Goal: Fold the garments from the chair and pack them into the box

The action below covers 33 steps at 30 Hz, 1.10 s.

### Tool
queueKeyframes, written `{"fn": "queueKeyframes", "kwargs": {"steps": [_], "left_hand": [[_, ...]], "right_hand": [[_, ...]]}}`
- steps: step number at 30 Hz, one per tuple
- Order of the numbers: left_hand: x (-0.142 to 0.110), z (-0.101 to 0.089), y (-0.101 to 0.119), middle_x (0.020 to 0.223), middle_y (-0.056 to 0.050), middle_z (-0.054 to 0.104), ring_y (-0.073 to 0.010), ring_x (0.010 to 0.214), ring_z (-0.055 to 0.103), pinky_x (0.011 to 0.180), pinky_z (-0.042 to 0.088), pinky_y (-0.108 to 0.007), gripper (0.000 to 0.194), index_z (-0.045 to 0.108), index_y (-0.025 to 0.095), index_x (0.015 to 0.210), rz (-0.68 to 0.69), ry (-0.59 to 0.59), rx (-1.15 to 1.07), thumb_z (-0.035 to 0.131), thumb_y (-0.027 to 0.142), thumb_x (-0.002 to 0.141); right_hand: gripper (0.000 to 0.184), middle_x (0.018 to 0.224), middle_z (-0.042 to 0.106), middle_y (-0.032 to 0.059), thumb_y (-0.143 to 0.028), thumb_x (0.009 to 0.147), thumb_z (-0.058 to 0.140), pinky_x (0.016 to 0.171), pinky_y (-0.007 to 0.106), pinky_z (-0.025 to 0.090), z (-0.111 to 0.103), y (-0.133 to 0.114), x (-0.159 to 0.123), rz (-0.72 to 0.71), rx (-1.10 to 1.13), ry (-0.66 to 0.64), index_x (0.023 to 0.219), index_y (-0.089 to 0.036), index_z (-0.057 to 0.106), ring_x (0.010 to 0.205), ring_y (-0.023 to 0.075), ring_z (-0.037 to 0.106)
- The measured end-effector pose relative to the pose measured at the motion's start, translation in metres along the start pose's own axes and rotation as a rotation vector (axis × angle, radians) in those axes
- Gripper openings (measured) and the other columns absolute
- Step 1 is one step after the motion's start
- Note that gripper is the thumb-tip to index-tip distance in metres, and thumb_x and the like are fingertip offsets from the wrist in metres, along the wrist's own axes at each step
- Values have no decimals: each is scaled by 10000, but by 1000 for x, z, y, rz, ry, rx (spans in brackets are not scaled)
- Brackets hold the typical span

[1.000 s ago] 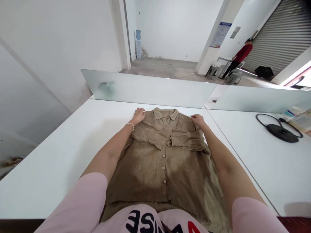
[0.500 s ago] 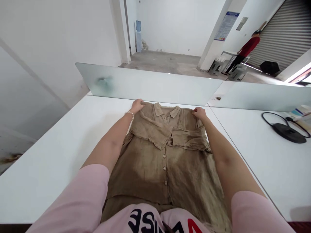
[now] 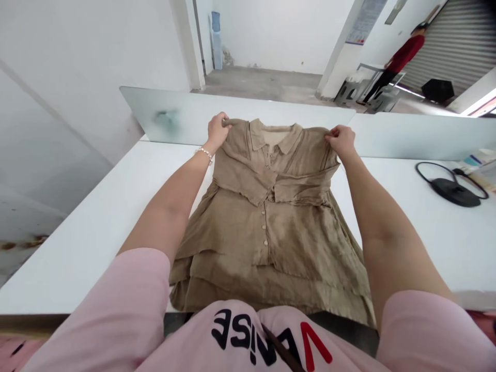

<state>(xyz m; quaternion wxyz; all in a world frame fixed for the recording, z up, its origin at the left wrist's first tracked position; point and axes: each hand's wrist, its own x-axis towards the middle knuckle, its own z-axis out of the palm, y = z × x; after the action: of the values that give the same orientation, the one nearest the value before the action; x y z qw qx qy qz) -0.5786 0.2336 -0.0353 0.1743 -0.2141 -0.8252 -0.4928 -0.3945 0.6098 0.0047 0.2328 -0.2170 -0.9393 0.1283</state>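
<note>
I view a concrete-floored room with white walls, and a roller shutter [image 3: 457, 41] stands at the far right. Beyond the partitions, a co-worker in a red top [image 3: 406, 54] stands at a small table [image 3: 368, 70] beside stacked stools [image 3: 351, 90]. In the foreground, a white desk [image 3: 77, 243] carries the work, and frosted glass partitions [image 3: 236, 116] run along its far edge. On the adjoining desk surface to the right lie a round black base with a looped cable [image 3: 451, 192] and some papers [image 3: 480, 173]. The khaki linen shirt dress [image 3: 263, 232] lies front up and centred on the desk, with its collar toward the partitions and its hem at the near desk edge, partly over it. A crumpled horizontal fold crosses the chest. My left hand [image 3: 217, 132] is clenched on the garment's left shoulder edge, and my right hand [image 3: 341, 140] is clenched on the right shoulder edge; both grasp the cloth and hold it taut between them, near the partitions and well apart from each other. Pink sleeves [image 3: 135, 294] cover both upper arms, and a beaded bracelet [image 3: 204, 153] circles the left wrist. Small round buttons [image 3: 265, 242] run down the front placket.
</note>
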Motion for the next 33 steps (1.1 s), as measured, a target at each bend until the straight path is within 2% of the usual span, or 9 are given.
{"fn": "queueKeyframes", "kwargs": {"steps": [5,10,14,17,19,21,24,29,33], "left_hand": [[-32,-43,31,859,-40,614,-229,951,590,915,449,-360,134,562,202,806,109,-66,-31,648,118,748],[-130,-107,59,871,-30,600,-191,873,578,832,478,-333,89,570,192,817,306,-134,41,645,154,790],[-234,-146,57,874,-34,618,-195,859,584,756,482,-323,70,600,206,842,415,-289,178,561,155,872],[-301,-153,38,936,-49,652,-216,921,597,822,473,-366,174,630,215,883,497,-481,321,503,97,874],[-332,-151,26,973,-59,657,-226,960,603,864,468,-388,239,635,211,907,465,-586,395,458,56,864],[-349,-149,19,1009,-71,654,-237,984,605,879,471,-401,250,636,205,935,409,-643,435,447,56,865],[-354,-149,24,1026,-84,657,-249,997,609,901,468,-415,236,635,199,974,404,-626,450,453,78,886],[-349,-160,52,1011,-79,662,-237,985,627,915,467,-393,232,625,206,969,461,-442,395,486,52,864],[-363,-165,53,994,-65,662,-223,978,631,914,476,-382,233,619,212,956,404,-456,358,484,46,862]], "right_hand": [[450,1073,683,151,-319,917,552,791,270,365,-52,-18,-45,16,16,24,1100,87,617,895,99,555],[247,1005,676,129,-258,897,615,795,242,422,-89,0,-160,-115,34,145,981,-29,655,886,115,579],[25,913,658,87,-197,825,612,804,303,485,-89,23,-289,-229,62,197,838,-186,629,879,189,610],[200,991,651,83,-176,777,546,785,349,520,-73,31,-371,-102,43,40,932,-223,664,878,225,629],[249,1007,644,87,-187,764,524,787,383,522,-60,33,-405,-49,8,-22,952,-237,679,888,248,626],[250,1028,642,92,-202,763,518,816,418,513,-50,36,-421,-29,-15,-51,945,-242,686,936,271,618],[215,1023,643,93,-222,785,502,841,427,506,-49,41,-418,-34,-20,-55,908,-231,679,974,272,615],[157,994,640,81,-242,835,517,862,390,528,-79,40,-402,-83,43,100,899,-222,659,976,238,634],[162,993,642,80,-244,848,517,859,386,530,-90,41,-411,-49,29,126,912,-221,664,983,235,642]]}}
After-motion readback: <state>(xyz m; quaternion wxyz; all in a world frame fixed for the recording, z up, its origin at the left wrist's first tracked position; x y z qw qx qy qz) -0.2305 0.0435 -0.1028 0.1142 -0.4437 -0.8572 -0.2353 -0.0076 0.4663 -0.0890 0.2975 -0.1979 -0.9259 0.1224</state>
